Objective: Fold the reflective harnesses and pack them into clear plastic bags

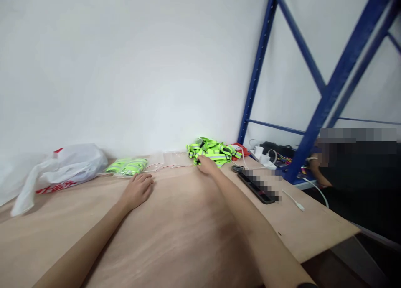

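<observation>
My right hand (207,165) reaches to the back of the table, its fingers closed on the near-left edge of a loose pile of neon yellow-green reflective strap vests (216,151) with grey stripes and black buckles. The exact grip is partly hidden by the hand. My left hand (138,191) lies palm down on the tabletop, fingers stretched out and holding nothing. Just beyond its fingertips is a clear bag (127,166) with folded neon reflective straps inside. Flat clear plastic bags (166,159) with red edges lie between the two hands.
A white plastic bag (75,164) with red print sits at the left. To the right are a dark phone (255,187), a white cable (294,201), chargers (265,156) and a red bag (241,150). A blue metal rack (260,66) stands beside a person in dark clothing (363,183).
</observation>
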Motion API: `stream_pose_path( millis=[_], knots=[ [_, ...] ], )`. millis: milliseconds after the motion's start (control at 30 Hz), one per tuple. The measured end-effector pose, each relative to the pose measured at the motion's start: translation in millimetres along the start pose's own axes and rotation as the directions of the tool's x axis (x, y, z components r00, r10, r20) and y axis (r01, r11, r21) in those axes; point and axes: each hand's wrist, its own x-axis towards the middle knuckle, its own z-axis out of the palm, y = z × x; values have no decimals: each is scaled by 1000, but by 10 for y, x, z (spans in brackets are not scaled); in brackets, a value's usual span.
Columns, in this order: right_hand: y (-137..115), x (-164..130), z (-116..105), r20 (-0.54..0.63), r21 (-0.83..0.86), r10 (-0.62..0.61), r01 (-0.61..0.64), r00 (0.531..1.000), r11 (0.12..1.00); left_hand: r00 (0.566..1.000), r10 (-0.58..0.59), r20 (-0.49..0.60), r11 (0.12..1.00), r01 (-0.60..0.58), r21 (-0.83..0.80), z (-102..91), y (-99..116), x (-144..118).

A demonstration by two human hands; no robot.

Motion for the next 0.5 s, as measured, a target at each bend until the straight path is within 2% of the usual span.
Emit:
stream_pose_path(
  millis=[100, 200, 367, 500],
  knots=[
    [-147, -101, 38, 49, -77, 81, -77, 996, 994, 999, 29, -16, 999, -29, -12, 66, -70, 16],
    [-294, -320, -24, 72, -115, 72, -64, 995, 991, 997, 67, -35, 998, -67, -16, 122, -138, 26],
    [-555, -929, -243, 104, -91, -22, 31, 994, 995, 988, 133, -83, 991, -134, -13, 122, -155, 27],
    [-896, -1509, -361, 150, -26, -175, 181, 973, 983, 982, 173, -78, 983, -177, -43, 51, 89, 29]
  ],
)
